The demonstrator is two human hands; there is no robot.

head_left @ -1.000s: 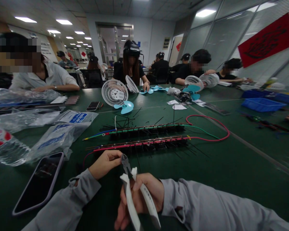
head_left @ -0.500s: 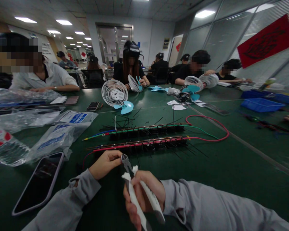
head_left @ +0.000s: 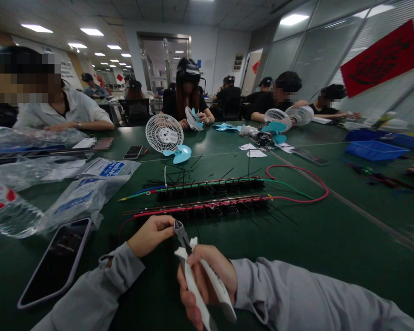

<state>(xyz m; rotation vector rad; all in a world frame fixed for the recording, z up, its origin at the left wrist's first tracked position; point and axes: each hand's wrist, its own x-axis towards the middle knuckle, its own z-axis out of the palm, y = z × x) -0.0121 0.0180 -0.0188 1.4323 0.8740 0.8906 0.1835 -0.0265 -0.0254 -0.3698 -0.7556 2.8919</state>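
My right hand (head_left: pixel 209 276) is wrapped round the white handles of a pair of diagonal cutters (head_left: pixel 193 271), whose metal jaws point up and away from me. At the jaws' tip, the thumb and fingers of my left hand (head_left: pixel 152 235) are pinched together. Whatever they pinch is too small to make out. Just beyond both hands lies a black strip with a red cable (head_left: pixel 207 204) along it and cut tie tails sticking out. Behind that runs a second black strip with a green wire (head_left: pixel 212 185), many thin black tie ends around it.
On the left are a phone (head_left: pixel 57 262), a water bottle (head_left: pixel 10 211) and clear plastic bags (head_left: pixel 89 188). A red cable loop (head_left: pixel 326 188) lies to the right. Farther off are white fan grilles (head_left: pixel 164 133), blue fan blades (head_left: pixel 181 154), blue trays (head_left: pixel 376 150) and several seated people.
My hands and the cutters stay almost still. Across the table, a person's hands have slightly turned the fan part they hold.
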